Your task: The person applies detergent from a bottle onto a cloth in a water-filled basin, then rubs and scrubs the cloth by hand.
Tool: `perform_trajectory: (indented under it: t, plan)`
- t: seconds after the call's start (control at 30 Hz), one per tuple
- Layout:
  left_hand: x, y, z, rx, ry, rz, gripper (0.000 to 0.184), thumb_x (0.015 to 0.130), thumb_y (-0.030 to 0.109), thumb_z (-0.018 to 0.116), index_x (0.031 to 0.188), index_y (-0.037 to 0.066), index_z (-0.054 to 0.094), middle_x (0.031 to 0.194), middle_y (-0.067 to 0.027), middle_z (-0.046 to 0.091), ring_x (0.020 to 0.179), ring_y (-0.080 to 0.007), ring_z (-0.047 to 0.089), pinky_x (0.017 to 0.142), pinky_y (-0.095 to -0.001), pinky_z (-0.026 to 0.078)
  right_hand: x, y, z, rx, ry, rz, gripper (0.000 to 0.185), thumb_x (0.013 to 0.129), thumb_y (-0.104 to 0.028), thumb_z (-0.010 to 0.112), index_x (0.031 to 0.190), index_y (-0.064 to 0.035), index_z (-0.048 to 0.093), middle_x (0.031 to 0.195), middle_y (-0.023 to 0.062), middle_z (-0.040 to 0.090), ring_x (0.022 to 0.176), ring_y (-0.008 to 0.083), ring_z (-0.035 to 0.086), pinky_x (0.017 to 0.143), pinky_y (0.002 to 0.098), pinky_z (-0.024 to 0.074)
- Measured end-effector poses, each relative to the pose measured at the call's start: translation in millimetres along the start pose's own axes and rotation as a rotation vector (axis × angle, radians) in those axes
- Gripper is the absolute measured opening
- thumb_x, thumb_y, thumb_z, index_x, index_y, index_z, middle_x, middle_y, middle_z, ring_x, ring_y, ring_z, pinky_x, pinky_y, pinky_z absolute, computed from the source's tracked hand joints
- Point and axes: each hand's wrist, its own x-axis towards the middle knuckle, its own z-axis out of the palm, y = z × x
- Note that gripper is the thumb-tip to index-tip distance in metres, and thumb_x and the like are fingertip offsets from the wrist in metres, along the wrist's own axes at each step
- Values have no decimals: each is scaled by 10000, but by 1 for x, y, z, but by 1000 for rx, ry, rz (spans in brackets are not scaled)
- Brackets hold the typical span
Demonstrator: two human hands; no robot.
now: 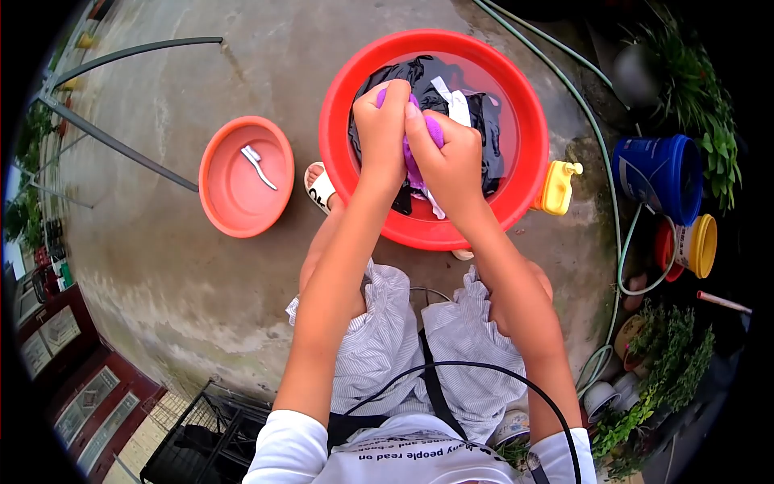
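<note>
Both of my hands are closed on a bunched purple cloth (pixel 413 161), held up over a large red basin (pixel 339 105). My left hand (pixel 382 125) grips it on the left side, and my right hand (pixel 451 153) grips it on the right, thumbs close together. Part of the cloth hangs below between my wrists. Beneath, black clothing (pixel 490 133) and a white piece (pixel 458 106) lie in water in the basin. How far the purple cloth reaches down into the basin is partly hidden by my hands.
A smaller pink basin (pixel 211 189) with a white brush (pixel 260 168) stands at the left. Right of the red basin is a yellow bottle (pixel 558 189). Further right are a green hose (pixel 617 234), a blue bucket (pixel 657 177) and plants. A metal frame (pixel 121 145) stands at upper left.
</note>
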Motion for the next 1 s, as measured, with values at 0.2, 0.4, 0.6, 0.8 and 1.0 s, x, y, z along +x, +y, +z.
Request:
perform_trajectory:
  t: [0.2, 0.4, 0.6, 0.8, 1.0]
  plan:
    - [-34, -3, 16, 299, -237, 162, 244, 773, 58, 506, 560, -35, 431, 491, 13, 414, 475, -48, 349, 432, -257, 300, 32, 35, -17, 298, 148, 224, 423, 861, -217, 535, 524, 9, 413, 441, 19, 351, 437, 78, 287, 402, 297, 250]
    - [-18, -1, 6, 99, -90, 103, 272, 799, 80, 492, 549, 13, 409, 530, 42, 396, 503, -32, 340, 440, -243, 276, 15, 4, -11, 205, 109, 125, 389, 850, -210, 538, 534, 8, 471, 434, 77, 405, 396, 122, 332, 399, 308, 286]
    - [-7, 7, 2, -68, 3, -86, 254, 786, 107, 483, 549, 54, 408, 546, 45, 382, 493, -38, 324, 440, -234, 271, 1, -7, -2, -35, 22, -51, 372, 823, -219, 559, 534, 1, 476, 448, 117, 455, 365, 226, 432, 393, 335, 329]
    - [-31, -8, 11, 220, -191, 98, 224, 774, 44, 490, 566, -12, 428, 527, 25, 396, 506, -32, 345, 445, -246, 286, 34, 31, -16, 151, 145, 114, 409, 851, -220, 536, 536, 21, 435, 427, 54, 347, 422, 112, 266, 403, 324, 252]
    - [-9, 0, 5, -1, -9, 15, 259, 794, 101, 479, 551, 56, 399, 535, 60, 364, 503, -29, 315, 445, -237, 261, 17, 1, -7, 43, 96, 32, 372, 837, -217, 548, 540, -1, 488, 430, 99, 410, 366, 179, 379, 398, 327, 302]
